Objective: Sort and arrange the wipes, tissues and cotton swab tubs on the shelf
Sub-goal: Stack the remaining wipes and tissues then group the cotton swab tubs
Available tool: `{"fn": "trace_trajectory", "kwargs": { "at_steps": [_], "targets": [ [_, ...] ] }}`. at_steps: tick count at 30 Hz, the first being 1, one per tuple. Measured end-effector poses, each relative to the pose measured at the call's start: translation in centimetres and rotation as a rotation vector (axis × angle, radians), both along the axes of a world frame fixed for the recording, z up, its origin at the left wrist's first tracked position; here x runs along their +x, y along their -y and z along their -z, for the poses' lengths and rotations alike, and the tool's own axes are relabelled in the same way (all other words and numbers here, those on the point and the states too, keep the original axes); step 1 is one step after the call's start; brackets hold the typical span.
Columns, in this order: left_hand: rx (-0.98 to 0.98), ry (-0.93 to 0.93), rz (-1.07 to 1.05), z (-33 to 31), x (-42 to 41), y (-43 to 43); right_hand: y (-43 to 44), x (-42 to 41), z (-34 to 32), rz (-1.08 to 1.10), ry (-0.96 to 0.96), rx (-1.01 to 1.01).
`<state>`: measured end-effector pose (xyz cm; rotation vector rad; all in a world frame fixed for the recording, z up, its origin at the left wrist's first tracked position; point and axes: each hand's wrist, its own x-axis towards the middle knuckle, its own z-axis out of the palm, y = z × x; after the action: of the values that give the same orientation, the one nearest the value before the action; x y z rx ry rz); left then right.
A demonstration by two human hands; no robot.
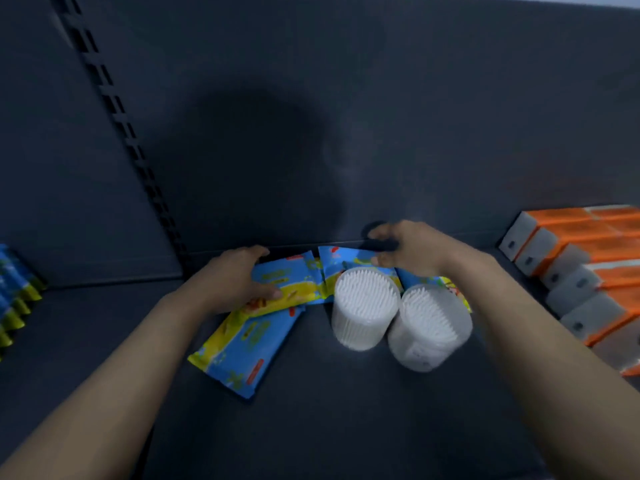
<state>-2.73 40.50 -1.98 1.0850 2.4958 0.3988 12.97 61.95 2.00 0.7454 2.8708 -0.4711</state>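
Several blue-and-yellow wipes packs lie loose at the back of the dark shelf (311,427). My left hand (232,278) grips one wipes pack (294,282) from above, thumb on its yellow band. Another wipes pack (242,344) lies tilted just in front of it. My right hand (405,247) pinches the far edge of a third wipes pack (341,259) near the back wall. Two clear cotton swab tubs stand upright in front of that pack: the left tub (363,306) and the right tub (427,327), touching each other.
A row of orange-and-white tissue boxes (585,275) fills the shelf's right side. More blue-and-yellow packs (14,292) stand in a row at the far left. A slotted upright rail (128,140) runs down the back wall (381,116).
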Motion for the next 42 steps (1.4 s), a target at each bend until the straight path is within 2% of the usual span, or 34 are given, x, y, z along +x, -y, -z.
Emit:
{"fn": "trace_trajectory", "kwargs": {
  "at_steps": [4, 7, 13, 20, 24, 28, 34, 42],
  "targets": [
    [-0.023, -0.068, -0.07, -0.4, 1.0, -0.4, -2.0, -1.2, 1.1, -0.129, 0.17, -0.09],
    [0.029, -0.086, -0.137, -0.7, 2.0, -0.2, -2.6, -1.8, 1.9, -0.196, 0.273, -0.105],
    [0.192, -0.086, -0.272, -2.2, 4.0, 1.0, -2.3, -2.7, 2.5, -0.341, 0.257, 0.043],
    [0.378, -0.084, -0.375, -3.6, 5.8, 2.3, -1.8, -1.6, 0.6, -0.298, -0.014, -0.1],
    [0.544, -0.089, -0.413, -4.0, 6.1, 3.7, -0.2, -1.3, -1.7, -0.216, -0.29, -0.078],
    [0.637, -0.104, -0.45, -4.6, 6.2, 7.6, 4.0, -1.8, -3.9, -0.142, -0.533, -0.152],
    [0.713, -0.117, -0.43, -5.7, 5.3, 18.3, 14.9, -3.9, -4.3, -0.099, -0.669, -0.316],
    [0.713, -0.184, -0.428, -6.0, 2.3, 31.8, 29.4, -7.8, -4.6, -0.134, -0.695, -0.355]
  ]
}}
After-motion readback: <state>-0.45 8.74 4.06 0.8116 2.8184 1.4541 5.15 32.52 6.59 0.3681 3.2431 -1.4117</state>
